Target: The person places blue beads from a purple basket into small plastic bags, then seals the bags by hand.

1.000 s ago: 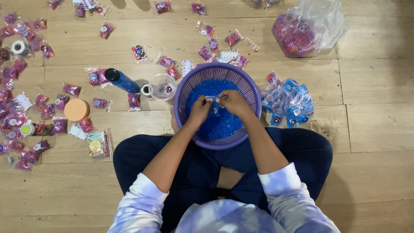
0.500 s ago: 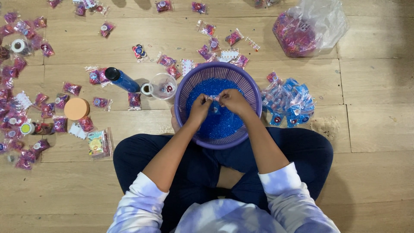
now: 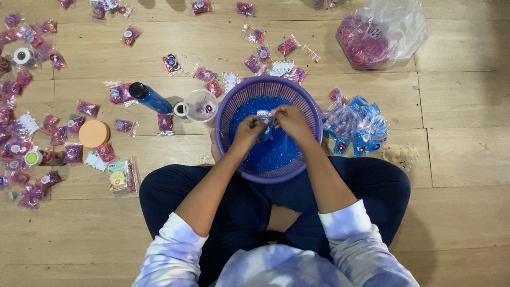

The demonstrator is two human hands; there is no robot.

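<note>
Both hands meet over the middle of the purple basket (image 3: 234, 101): the left hand (image 3: 248, 131) and right hand (image 3: 289, 120) are pinched together on a small clear packet (image 3: 264, 118), held just above the blue beads (image 3: 268, 151) that fill the basket. The basket rests on the floor (image 3: 467, 159) against the person's crossed legs. A pile of blue packets (image 3: 357, 123) lies just beside it on the right, a clear cup (image 3: 201, 106) and a blue bottle (image 3: 150, 98) on the left, pink packets (image 3: 32, 133) scattered further left, and a plastic bag (image 3: 380, 34) beyond.
</note>
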